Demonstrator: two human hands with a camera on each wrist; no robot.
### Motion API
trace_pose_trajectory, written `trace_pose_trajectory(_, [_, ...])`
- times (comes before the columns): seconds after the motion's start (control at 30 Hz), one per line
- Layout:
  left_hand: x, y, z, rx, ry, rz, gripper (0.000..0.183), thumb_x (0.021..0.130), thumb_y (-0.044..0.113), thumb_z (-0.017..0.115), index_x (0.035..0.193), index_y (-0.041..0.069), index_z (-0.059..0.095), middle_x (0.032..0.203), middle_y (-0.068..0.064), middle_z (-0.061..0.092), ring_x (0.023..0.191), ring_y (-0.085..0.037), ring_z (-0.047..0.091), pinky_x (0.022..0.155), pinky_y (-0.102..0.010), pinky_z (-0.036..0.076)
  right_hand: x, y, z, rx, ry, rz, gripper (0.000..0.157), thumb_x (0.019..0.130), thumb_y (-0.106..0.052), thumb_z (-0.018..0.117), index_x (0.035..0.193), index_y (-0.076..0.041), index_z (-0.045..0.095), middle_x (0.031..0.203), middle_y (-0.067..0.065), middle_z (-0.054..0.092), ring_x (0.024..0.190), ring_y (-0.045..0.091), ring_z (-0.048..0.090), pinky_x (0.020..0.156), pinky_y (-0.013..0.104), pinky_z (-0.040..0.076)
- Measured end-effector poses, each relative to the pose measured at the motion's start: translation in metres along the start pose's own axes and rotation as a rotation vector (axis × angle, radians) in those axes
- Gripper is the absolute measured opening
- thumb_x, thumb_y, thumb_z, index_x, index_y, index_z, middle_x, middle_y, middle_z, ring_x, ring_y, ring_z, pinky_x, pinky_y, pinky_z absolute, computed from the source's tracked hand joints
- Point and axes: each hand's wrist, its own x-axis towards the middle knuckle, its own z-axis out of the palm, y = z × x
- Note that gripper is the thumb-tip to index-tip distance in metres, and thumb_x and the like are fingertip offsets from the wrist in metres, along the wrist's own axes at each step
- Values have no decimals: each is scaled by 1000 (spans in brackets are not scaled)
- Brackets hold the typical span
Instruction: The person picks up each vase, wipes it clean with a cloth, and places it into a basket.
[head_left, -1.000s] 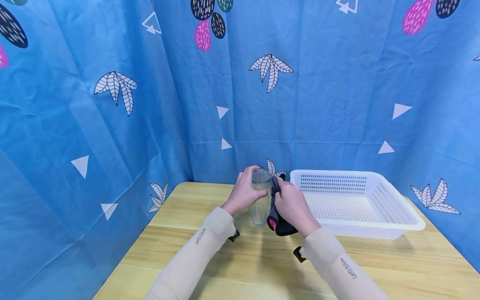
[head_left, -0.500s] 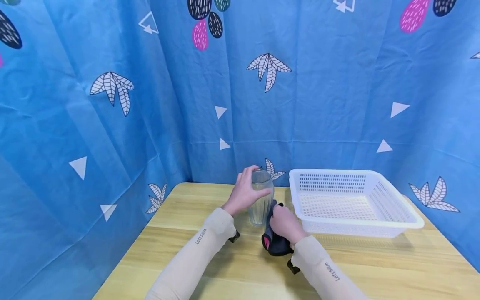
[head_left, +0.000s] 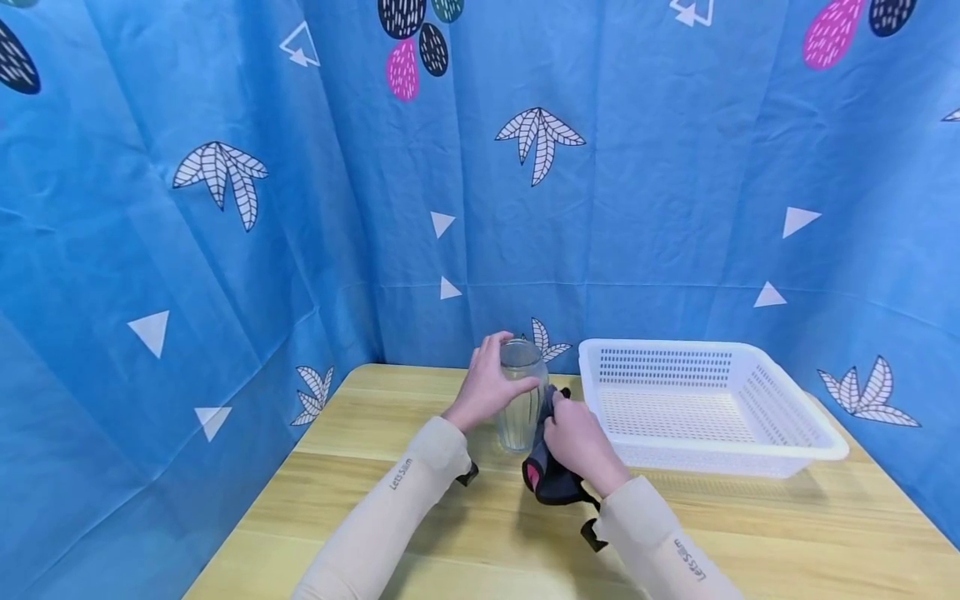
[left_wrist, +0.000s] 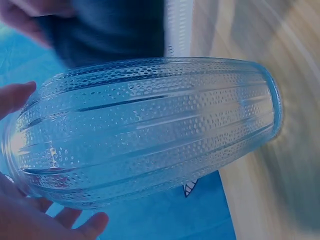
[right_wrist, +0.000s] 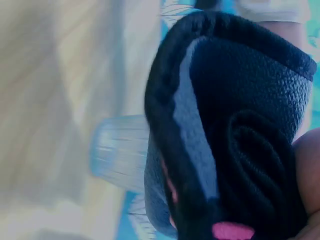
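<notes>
A clear ribbed glass vase (head_left: 519, 417) stands upright on the wooden table, its dimpled side filling the left wrist view. My left hand (head_left: 489, 385) grips it near the rim, thumb on the near side and fingers behind. Close against the vase's right side is a bunched dark cloth (head_left: 553, 477) with black edging and a bit of pink. My right hand (head_left: 579, 437) grips this cloth, which hangs below the fingers. In the right wrist view the folded cloth (right_wrist: 250, 95) covers part of the vase (right_wrist: 120, 150).
A white perforated plastic basket (head_left: 720, 450) sits on the table (head_left: 450, 550) to the right of my right hand. Behind the table hangs a blue patterned curtain (head_left: 660, 208), which also runs along the left side.
My right hand moved the cloth down along the vase's side and toward me, then slightly back up. My left hand keeps its grip near the rim, and the vase stays in place.
</notes>
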Motion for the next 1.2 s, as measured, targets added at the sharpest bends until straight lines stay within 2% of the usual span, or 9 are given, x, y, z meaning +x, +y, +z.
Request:
trace_pose_trajectory(0.1, [1, 0, -1, 2, -18, -16, 87, 82, 45, 81, 151, 19, 36, 151, -2, 43, 137, -25, 40, 110, -47, 40, -1, -10, -14, -24, 89, -66, 51, 97, -6, 52, 145, 11, 45, 125, 32, 63, 83, 33, 68, 64, 41, 52])
trace_pose_trajectory(0.2, [2, 1, -3, -6, -42, -21, 85, 82, 40, 81, 152, 21, 36, 151, -3, 43, 138, -26, 41, 110, -48, 40, 1, -19, -25, -48, 202, -158, 52, 95, -3, 54, 144, 9, 47, 126, 31, 63, 105, 40, 67, 80, 48, 55])
trace_pose_trajectory(0.37, [2, 2, -2, -23, -62, -28, 81, 81, 33, 79, 149, 26, 37, 144, -8, 40, 124, -27, 47, 99, -45, 46, 8, -26, -32, -50, 282, -226, 51, 94, -1, 52, 144, 9, 47, 129, 31, 61, 113, 42, 64, 91, 51, 54])
trace_pose_trajectory(0.47, [3, 3, -2, -37, -54, -23, 82, 80, 30, 79, 149, 26, 35, 143, -8, 39, 120, -26, 49, 95, -43, 48, 12, -24, -30, -71, 240, -176, 53, 95, -2, 52, 146, 11, 43, 128, 34, 60, 113, 43, 64, 91, 52, 54])
trace_pose_trajectory(0.6, [3, 4, -3, -56, -51, -15, 86, 78, 27, 78, 151, 26, 33, 145, -4, 39, 120, -24, 50, 95, -43, 49, 16, -12, -16, -126, 103, -72, 57, 96, -4, 52, 147, 16, 35, 125, 39, 59, 110, 45, 64, 90, 52, 54])
trace_pose_trajectory(0.67, [2, 4, -3, -70, -63, -19, 87, 78, 25, 78, 152, 26, 31, 147, -4, 38, 121, -25, 50, 94, -44, 49, 17, -3, -5, -135, 26, -28, 58, 97, -4, 51, 147, 19, 32, 115, 39, 63, 101, 43, 67, 83, 50, 56])
trace_pose_trajectory(0.83, [0, -1, -3, -81, -81, -24, 90, 82, 36, 79, 154, 24, 27, 151, -5, 34, 131, -30, 47, 100, -49, 48, 17, 15, 26, -138, -98, 13, 45, 94, -2, 52, 133, 21, 49, 100, 33, 68, 81, 34, 70, 70, 44, 56])
trace_pose_trajectory(0.97, [-1, -2, -3, -42, -53, -16, 97, 79, 55, 80, 154, 22, 29, 153, -2, 36, 135, -25, 39, 105, -51, 44, 14, 24, 40, -110, -182, 38, 31, 91, 0, 54, 116, 16, 61, 108, 30, 67, 79, 27, 66, 69, 42, 53])
trace_pose_trajectory(1.2, [1, -2, -2, 34, -17, -8, 95, 77, 57, 81, 151, 23, 33, 148, -3, 38, 132, -22, 38, 107, -47, 42, 8, 19, 27, -41, -138, 52, 29, 93, -3, 55, 117, 12, 63, 109, 30, 67, 76, 28, 62, 65, 39, 49])
